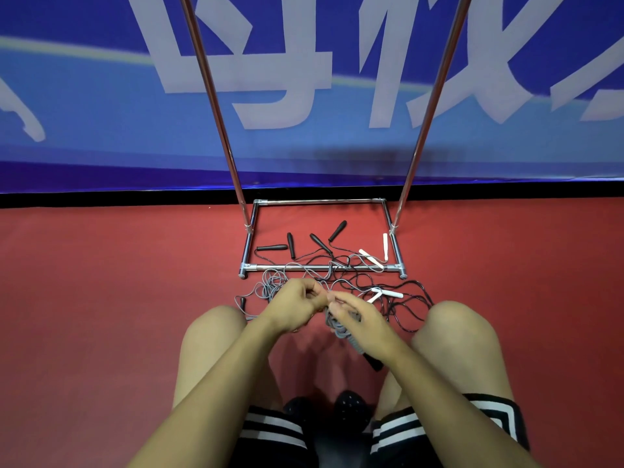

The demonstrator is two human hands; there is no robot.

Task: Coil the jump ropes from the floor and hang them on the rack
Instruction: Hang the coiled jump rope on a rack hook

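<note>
Your right hand (358, 320) grips a partly wound grey jump rope coil (339, 327) at centre frame, its black handle (373, 362) jutting below your wrist. Your left hand (297, 304) pinches the same grey cord just beside it. Loose black and grey ropes (405, 305) lie tangled on the red floor (118, 282), crossing the chrome rack base (320, 267). Black handles (320, 243) and white handles (370, 258) rest inside that base. The blue banner (101, 96) behind carries large white characters, cropped and unreadable.
</note>
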